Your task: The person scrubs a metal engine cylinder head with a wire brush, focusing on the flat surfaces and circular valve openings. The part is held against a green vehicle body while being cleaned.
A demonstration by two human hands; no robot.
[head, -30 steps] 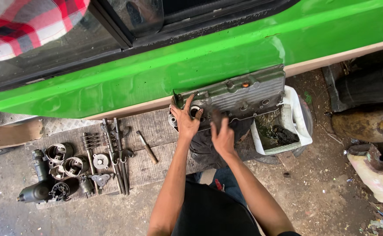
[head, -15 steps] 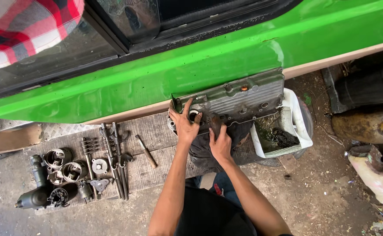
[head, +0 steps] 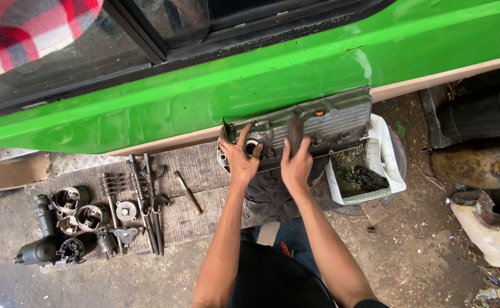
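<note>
Head view, left hand [head: 239, 157] fingers gripping grey engine cover's [head: 330, 122] end, right hand [head: 296, 165] fingers open, flat on it

1. Views: one, a head-worn camera; no second view shares the scene.
2. Position: above the person's own arms, looking steeply down at the ground.
3. Facing: toward the green car body [head: 295, 68], which fills the upper frame beyond the fingers.
4. Range: about arm's length; left hand [head: 241, 159] and right hand [head: 296, 165] sit mid-frame on the metal engine cover [head: 330, 122].
</note>
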